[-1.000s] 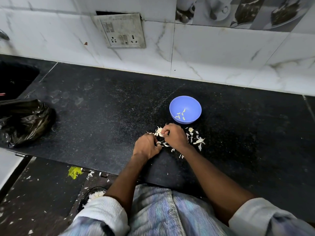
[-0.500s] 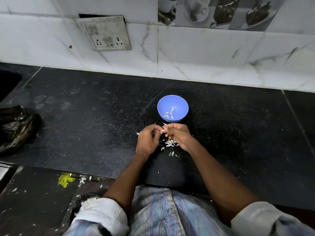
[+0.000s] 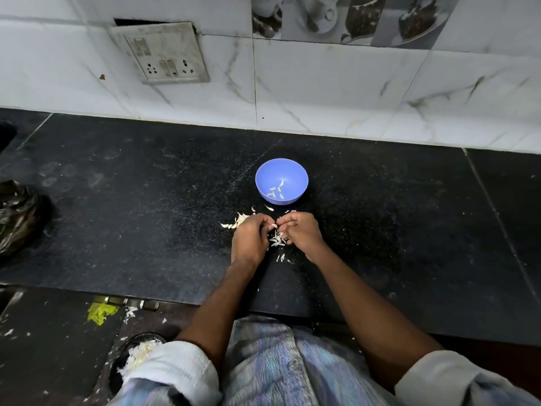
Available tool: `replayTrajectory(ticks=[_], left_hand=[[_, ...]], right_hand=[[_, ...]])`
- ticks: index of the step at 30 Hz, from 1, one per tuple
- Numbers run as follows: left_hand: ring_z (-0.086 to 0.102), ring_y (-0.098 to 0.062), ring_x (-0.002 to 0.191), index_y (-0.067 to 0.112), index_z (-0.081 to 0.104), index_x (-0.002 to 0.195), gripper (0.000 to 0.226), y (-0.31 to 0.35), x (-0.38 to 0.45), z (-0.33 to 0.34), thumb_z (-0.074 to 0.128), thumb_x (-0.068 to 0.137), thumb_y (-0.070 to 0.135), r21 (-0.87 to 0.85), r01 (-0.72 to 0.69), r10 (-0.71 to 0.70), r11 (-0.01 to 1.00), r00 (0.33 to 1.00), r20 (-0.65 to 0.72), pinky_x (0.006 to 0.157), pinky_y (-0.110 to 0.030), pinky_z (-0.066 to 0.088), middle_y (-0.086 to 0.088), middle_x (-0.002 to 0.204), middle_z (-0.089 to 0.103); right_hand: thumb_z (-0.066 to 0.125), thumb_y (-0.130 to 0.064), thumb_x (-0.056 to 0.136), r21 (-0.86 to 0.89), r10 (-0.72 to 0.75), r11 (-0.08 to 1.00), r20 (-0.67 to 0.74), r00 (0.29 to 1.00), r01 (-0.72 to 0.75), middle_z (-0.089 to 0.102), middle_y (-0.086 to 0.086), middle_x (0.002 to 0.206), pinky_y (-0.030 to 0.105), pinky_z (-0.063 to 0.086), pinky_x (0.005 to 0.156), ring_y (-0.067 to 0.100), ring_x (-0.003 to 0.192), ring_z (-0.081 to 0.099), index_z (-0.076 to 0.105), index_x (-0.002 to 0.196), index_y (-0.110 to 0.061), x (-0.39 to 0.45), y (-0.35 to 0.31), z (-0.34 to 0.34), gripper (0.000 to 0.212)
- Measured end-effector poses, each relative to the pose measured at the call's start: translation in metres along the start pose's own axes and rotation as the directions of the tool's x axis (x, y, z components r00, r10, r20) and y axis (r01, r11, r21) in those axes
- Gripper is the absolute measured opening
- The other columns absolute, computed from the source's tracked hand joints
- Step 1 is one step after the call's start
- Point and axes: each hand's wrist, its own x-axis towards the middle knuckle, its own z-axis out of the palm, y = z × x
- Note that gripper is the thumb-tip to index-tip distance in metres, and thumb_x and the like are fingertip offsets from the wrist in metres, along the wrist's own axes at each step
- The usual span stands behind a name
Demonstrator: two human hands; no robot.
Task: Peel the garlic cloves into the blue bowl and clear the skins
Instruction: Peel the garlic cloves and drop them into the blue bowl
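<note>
The blue bowl (image 3: 281, 180) stands on the black counter (image 3: 146, 206) and holds several pale peeled cloves (image 3: 275, 192). Just in front of it, my left hand (image 3: 250, 240) and my right hand (image 3: 301, 234) meet, fingers curled, and pinch one small garlic clove (image 3: 274, 226) between their fingertips. White garlic skins (image 3: 276, 241) lie scattered on the counter under and around both hands, with a clump (image 3: 235, 221) left of my left hand.
A crumpled black plastic bag (image 3: 20, 218) sits at the counter's left edge. A switch plate (image 3: 164, 54) hangs on the tiled wall behind. Below the counter edge, a round bin with white scraps (image 3: 137, 351) and a yellow-green scrap (image 3: 101, 312) lie on the floor.
Both hands have risen slightly off the skins and come together at the fingertips on a clove. The camera has swung right, so the bag has slid toward the left edge.
</note>
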Motion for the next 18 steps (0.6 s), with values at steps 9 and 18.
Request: replayTrajectory(ticks=[9, 18], left_hand=[[0.061, -0.009, 0.083, 0.022, 0.073, 0.101, 0.021, -0.0020, -0.0006, -0.0043, 0.064, 0.095, 0.004, 0.046, -0.083, 0.084, 0.995, 0.996, -0.017, 0.075, -0.029, 0.051, 0.006, 0.096, 0.071], [0.070, -0.003, 0.077, 0.023, 0.078, 0.095, 0.018, -0.0020, 0.0078, 0.0010, 0.076, 0.091, 0.005, -0.279, 0.050, -0.060, 0.959, 0.998, -0.029, 0.076, -0.023, 0.059, 0.014, 0.085, 0.076]], right_hand=[[0.067, -0.021, 0.100, 0.180, 0.083, 0.980, 0.041, 0.996, -0.089, 0.074, 0.014, 0.077, 0.025, 0.054, 0.054, 0.017, 0.057, 0.065, 0.074, 0.094, -0.003, -0.0076, -0.0091, 0.0078, 0.021], [0.067, -0.004, 0.097, 0.474, 0.106, 0.868, 0.107, 0.989, -0.145, 0.072, 0.015, 0.084, 0.022, 0.055, 0.065, 0.015, 0.068, 0.063, 0.070, 0.111, 0.008, -0.0051, -0.0045, 0.0073, 0.019]])
